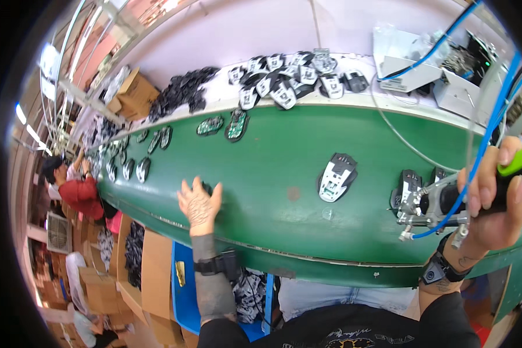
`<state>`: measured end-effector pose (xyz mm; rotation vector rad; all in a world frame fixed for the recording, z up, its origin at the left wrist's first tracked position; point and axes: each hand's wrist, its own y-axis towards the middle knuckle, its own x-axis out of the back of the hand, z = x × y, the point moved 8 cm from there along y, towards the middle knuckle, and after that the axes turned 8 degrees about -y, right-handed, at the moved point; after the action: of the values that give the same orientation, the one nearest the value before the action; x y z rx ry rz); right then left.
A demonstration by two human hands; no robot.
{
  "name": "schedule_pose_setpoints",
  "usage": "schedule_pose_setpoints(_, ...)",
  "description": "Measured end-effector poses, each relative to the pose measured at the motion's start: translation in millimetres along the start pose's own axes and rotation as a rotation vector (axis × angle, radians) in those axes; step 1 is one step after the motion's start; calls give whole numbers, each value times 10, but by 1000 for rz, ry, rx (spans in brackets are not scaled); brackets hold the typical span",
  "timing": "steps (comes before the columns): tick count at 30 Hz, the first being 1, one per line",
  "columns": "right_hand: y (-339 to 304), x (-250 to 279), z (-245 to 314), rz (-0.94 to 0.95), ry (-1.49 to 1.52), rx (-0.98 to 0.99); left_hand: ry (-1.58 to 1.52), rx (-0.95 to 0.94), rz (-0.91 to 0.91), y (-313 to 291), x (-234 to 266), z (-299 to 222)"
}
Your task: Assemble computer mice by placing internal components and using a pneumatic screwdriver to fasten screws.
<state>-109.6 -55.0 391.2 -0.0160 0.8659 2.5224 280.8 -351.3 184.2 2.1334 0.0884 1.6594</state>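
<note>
My right hand (496, 194) is wrapped round a powered screwdriver (438, 200) with a black body, a metal head and a blue air hose. The tool's head is over a black-and-white mouse (410, 182) at the right of the green belt, partly covering it. Above the belt's left half is my left hand (199, 204), its fingers spread. A small dark piece (207, 187) shows beside its thumb; whether they touch, I cannot tell. Between my hands, a mouse body (337, 177) with an opening in its white shell lies on the belt.
Mouse bases with green circuit boards (236, 125) lie at the belt's far edge. White-and-black shells (283, 93) and black parts (182, 90) heap on the shelf behind. Blue hoses (493, 127) hang at right. A co-worker in red (78, 194) sits far left. Below stands a blue bin (182, 296).
</note>
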Motion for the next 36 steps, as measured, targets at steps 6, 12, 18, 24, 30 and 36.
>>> schedule_pose_setpoints(6, 29, 97, -51, -145, -51, 6, -209, -101, 197, 558, -371, -117)
schedule_pose_setpoints(12, 1, 96, -23, -184, -99, 41, -318, -367, 62, 1577, -741, -1003)
schedule_pose_setpoints(18, -11, 58, -89, -170, -104, 2, -174, -237, 210, 1607, -1314, -1108)
schedule_pose_setpoints(24, 26, 134, -132, -144, -109, 6, -239, -319, 178, 1086, -1157, -1212)
schedule_pose_setpoints(30, 48, 171, -118, -133, -119, 7, -290, -373, 115, 992, -1037, -1235)
schedule_pose_setpoints(36, 10, 118, -82, -100, -42, 45, -264, -301, 293, 863, -953, -1382)
